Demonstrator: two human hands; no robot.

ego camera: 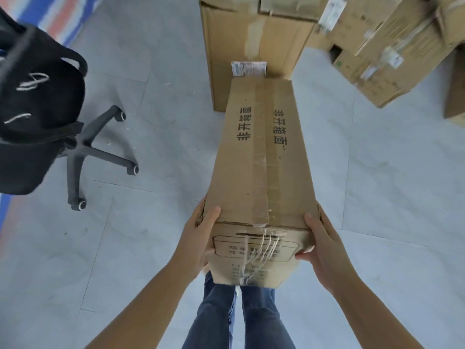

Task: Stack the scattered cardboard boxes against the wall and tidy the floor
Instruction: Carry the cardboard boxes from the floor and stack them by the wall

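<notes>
Cardboard boxes are what this job moves, and one long box [264, 172] is in the person's grasp at 6 o'clock, held lengthwise and pointing away toward 12. Nearest the camera, above the blue-trousered legs [239, 321], the left hand [201, 238] clasps the near left corner with its thumb hooked over the top edge and its fingers wrapped down the side and underneath; the right hand [319, 243] mirrors it on the near right corner, thumb on the top edge and fingers curled onto the end panel. Gripping both corners of the near end likely keeps the long load from twisting, and loose string [259, 250] crosses the printed end panel between the hands. Whether the far end is carried or rests on the tiled floor [377, 197] cannot be told. At 12 o'clock the box reaches a tall upright carton [226, 46] bearing a white label [249, 68], probably the start of the stack. Toward 2 o'clock a tilted pile of cartons [382, 46] remains untidied. At 9 o'clock a black office chair [50, 117] stands well apart on its castors.
</notes>
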